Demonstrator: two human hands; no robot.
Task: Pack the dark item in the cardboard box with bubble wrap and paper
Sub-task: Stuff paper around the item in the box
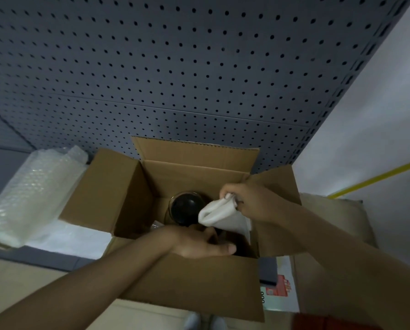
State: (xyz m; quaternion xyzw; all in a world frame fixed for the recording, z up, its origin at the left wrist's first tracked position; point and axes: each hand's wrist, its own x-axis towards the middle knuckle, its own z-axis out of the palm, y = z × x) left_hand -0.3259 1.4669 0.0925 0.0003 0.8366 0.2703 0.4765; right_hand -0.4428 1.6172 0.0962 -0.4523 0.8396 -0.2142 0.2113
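Pegboard wall [175, 67]: grey-blue, dotted with holes, filling the upper view behind everything.
Cardboard box [187, 282]: open on the surface, all four flaps spread outward — far flap leaning against the pegboard wall.
Bubble wrap [30, 196]: loose roll lying left of the box, just beside its left flap, on top of white sheeting.
Left hand [199, 244]: reaching over the near edge into the box, fingers curled downward, thumb lying along the rim; grip inside hidden (cannot tell whether closed on anything).
Right hand [251, 201]: above the right side of the opening, fingers pinched together on the paper.
Paper [223, 215]: white, folded and bunched, hanging from the right hand — partly covering the dark item.
Dark item [185, 208]: round, glossy black, standing on the box floor near the middle.
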